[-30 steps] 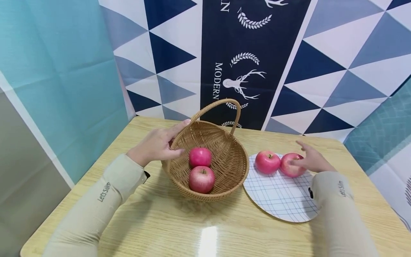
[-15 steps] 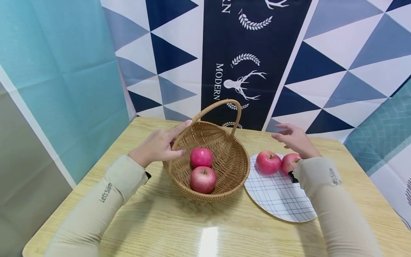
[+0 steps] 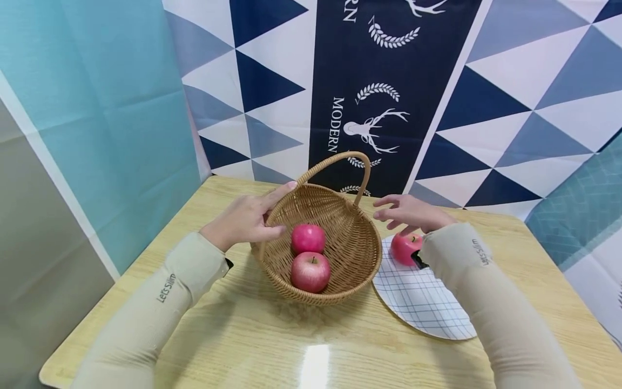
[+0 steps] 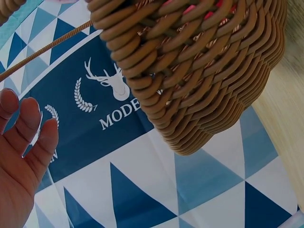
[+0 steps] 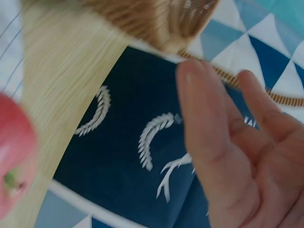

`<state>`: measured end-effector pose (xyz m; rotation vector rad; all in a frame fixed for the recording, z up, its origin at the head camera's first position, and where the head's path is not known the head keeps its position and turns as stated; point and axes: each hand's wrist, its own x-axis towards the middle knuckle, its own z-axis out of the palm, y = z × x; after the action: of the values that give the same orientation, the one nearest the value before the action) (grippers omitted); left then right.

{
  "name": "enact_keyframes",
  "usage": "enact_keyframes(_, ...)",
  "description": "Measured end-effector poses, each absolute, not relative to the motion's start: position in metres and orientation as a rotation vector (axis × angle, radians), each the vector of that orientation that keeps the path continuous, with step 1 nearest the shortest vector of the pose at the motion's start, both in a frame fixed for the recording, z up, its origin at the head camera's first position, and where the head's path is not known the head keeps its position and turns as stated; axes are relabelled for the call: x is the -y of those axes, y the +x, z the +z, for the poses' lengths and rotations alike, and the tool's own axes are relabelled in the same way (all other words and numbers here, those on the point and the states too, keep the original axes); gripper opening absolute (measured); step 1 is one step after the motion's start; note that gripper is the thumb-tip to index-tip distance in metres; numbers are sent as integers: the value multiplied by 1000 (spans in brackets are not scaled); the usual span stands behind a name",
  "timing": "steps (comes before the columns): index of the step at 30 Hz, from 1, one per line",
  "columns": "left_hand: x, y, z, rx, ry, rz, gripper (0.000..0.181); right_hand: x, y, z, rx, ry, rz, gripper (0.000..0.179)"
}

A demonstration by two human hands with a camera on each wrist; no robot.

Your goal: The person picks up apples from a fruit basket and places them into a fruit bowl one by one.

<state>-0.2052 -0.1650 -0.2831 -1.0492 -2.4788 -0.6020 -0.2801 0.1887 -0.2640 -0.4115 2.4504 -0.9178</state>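
A brown wicker basket stands mid-table with its mouth facing me; two apples, a deep pink one and a paler one, lie inside. My left hand holds its left side at the foot of the handle, thumb over the rim. In the left wrist view its other fingers stretch outside the woven wall. My right hand is in the air right of the basket, fingers spread, holding nothing. Below it, a red apple rests on a white, blue-gridded round plate.
The right sleeve covers part of the plate and hides the second apple there. A patterned cloth backdrop rises along the back edge of the wooden table. A teal panel borders the left.
My right hand has left the right-hand apple on the plate, rising and moving left above the plate toward the basket. The left hand has kept its place on the basket.
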Motion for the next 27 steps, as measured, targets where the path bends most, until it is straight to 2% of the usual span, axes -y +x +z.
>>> enact_keyframes(7, 165, -206, -283, 2482, -1052, -595, 75, -149, -287, -255, -2355, -435, -783, 74)
enact_keyframes(10, 165, -205, -282, 2485, -1051, -592, 75, -131, -290, -255, -2332, -425, -760, 67)
enact_keyframes(15, 166, -204, -282, 2478, -1058, -590, 75, -106, -293, -256, -2325, -437, -680, 71)
enact_keyframes(17, 166, -205, -282, 2469, -1065, -580, 75, -98, -293, -256, -2332, -453, -635, 77)
enact_keyframes(27, 164, -206, -282, 2463, -1061, -545, 75, -66, -303, -267, -2317, -364, -636, 79)
